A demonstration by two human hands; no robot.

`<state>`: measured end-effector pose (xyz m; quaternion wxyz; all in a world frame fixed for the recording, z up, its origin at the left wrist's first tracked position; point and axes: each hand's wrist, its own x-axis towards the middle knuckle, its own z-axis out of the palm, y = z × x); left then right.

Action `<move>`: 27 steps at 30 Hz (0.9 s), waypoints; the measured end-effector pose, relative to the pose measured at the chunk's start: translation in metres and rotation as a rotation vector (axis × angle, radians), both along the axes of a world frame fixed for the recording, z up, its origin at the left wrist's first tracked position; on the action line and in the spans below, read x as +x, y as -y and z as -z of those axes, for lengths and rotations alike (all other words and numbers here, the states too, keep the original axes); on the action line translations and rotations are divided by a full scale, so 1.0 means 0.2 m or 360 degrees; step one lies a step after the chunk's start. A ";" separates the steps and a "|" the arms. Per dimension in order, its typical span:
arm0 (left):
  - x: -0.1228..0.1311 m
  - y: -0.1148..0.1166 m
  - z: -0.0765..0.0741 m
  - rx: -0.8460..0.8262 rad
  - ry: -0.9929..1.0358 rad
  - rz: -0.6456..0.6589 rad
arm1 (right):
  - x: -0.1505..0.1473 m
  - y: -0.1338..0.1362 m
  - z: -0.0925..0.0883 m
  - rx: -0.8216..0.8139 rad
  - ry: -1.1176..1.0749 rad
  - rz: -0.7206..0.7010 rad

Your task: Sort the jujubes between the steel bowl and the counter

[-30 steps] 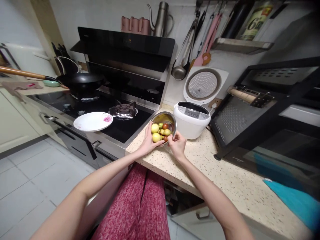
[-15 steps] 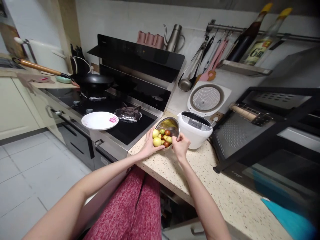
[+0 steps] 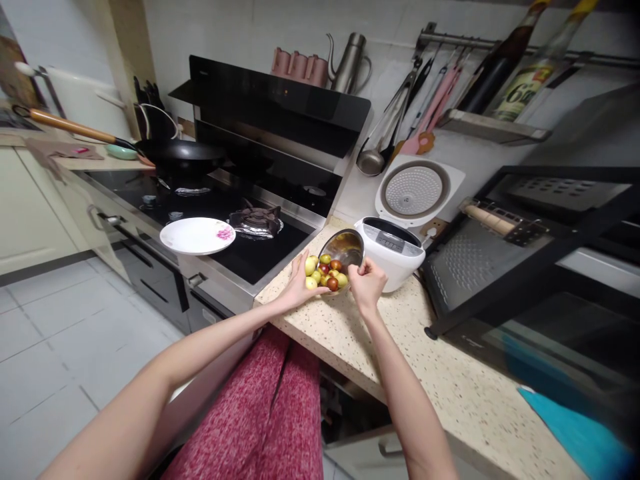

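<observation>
A shiny metal bowl [image 3: 349, 245] is tilted toward the left above the counter. Several jujubes [image 3: 325, 270], some yellow-green and some red-brown, are gathered at its lower left side. My left hand [image 3: 296, 285] curves round that side, thumb and fingers against the bowl's edge and the nearest fruit. With bent fingers, my right hand [image 3: 367, 283] pinches the rim on the right. Just behind it stands a white rice cooker [image 3: 395, 257] with its lid up. How far the left fingers reach under the bowl is hidden.
A white flowered plate [image 3: 193, 241] rests at the front of the black stove [image 3: 280, 257], partly over its edge. A wok [image 3: 183, 157] sits on the far burner, its handle pointing left. A dark oven [image 3: 530, 267] and a blue cloth [image 3: 570, 423] are to the right.
The bowl has tipped further to the left, and the jujubes have shifted toward my left hand. My right hand has moved slightly right with the rim. The camera view has shifted a little.
</observation>
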<state>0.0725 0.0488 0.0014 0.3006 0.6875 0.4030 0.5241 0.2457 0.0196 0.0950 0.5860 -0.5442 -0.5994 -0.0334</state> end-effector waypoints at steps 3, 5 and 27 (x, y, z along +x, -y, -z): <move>0.00 0.00 0.01 0.0009 -0.0015 0.0013 | 0.00 0.01 -0.01 0.0029 0.0049 0.0034; 0.00 0.00 0.01 0.0018 -0.0021 0.0027 | 0.00 0.01 -0.02 0.0027 0.0075 0.0053; -0.02 0.01 0.00 0.0042 -0.0333 0.0011 | -0.02 0.08 -0.06 0.0025 0.0365 0.0263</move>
